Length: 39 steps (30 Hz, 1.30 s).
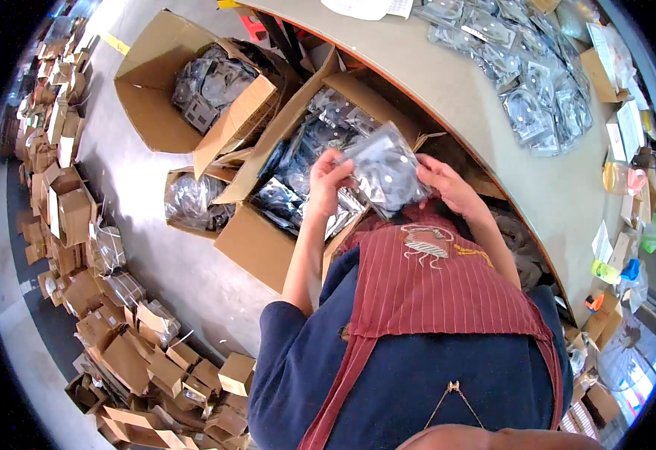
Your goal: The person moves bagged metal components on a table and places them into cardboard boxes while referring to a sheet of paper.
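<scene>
A clear plastic bag (388, 171) with grey, coiled-looking contents is held up in front of my apron, between my two hands. My left hand (329, 181) pinches its left edge between thumb and fingers. On the other side, my right hand (445, 184) grips the right edge. What exactly is inside the bag I cannot make out. Just beyond and below it, an open cardboard box (245, 225) holds many silvery and clear packets (309, 142). The bag partly covers that box's right side.
A grey table (410, 71) curves along the right, with a pile of similar bagged items (530, 82). Another open carton (144, 97) of grey packets stands at the upper left, a smaller box (227, 176) below it. Heaped cardboard boxes (125, 360) line the floor at left.
</scene>
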{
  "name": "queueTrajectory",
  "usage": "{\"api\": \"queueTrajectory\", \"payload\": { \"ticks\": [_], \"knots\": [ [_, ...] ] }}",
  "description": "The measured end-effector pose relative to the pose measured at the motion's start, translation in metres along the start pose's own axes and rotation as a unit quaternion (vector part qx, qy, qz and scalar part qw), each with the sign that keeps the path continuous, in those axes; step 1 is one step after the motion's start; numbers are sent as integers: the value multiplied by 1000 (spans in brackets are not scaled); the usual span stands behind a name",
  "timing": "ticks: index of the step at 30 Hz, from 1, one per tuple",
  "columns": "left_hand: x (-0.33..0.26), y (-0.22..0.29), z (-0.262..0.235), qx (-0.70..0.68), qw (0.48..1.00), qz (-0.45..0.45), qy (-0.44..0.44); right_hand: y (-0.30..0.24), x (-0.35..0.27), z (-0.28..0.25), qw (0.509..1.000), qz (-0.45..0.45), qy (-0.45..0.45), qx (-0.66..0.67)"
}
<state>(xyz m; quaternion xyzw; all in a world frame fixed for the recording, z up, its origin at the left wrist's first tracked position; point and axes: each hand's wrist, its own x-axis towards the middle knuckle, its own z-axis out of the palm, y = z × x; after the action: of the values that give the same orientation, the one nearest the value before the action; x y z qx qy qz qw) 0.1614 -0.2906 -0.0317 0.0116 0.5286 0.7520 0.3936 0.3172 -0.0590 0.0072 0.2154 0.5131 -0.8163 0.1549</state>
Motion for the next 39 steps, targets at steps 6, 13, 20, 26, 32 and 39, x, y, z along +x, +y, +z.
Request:
{"api": "queueTrajectory", "payload": {
  "ticks": [6, 13, 20, 26, 32, 39],
  "knots": [
    [26, -25, 2, -11, 991, -118, -61, -14, -19, -30, 980, -112, 151, -63],
    [107, -120, -47, 149, 971, -170, 82, -74, -90, -114, 874, -375, 266, 153],
    [177, -143, -47, 114, 960, -256, -11, 53, -95, -208, 762, -290, 529, -235],
    [217, -153, -44, 57, 945, -322, 22, 62, -97, -217, 741, -320, 519, -282],
    [219, -160, -46, 50, 945, -322, 16, 51, -109, -218, 769, -288, 463, -334],
    [187, -168, -27, 146, 963, -208, 88, 45, -102, -203, 743, -268, 493, -365]
  ]
}}
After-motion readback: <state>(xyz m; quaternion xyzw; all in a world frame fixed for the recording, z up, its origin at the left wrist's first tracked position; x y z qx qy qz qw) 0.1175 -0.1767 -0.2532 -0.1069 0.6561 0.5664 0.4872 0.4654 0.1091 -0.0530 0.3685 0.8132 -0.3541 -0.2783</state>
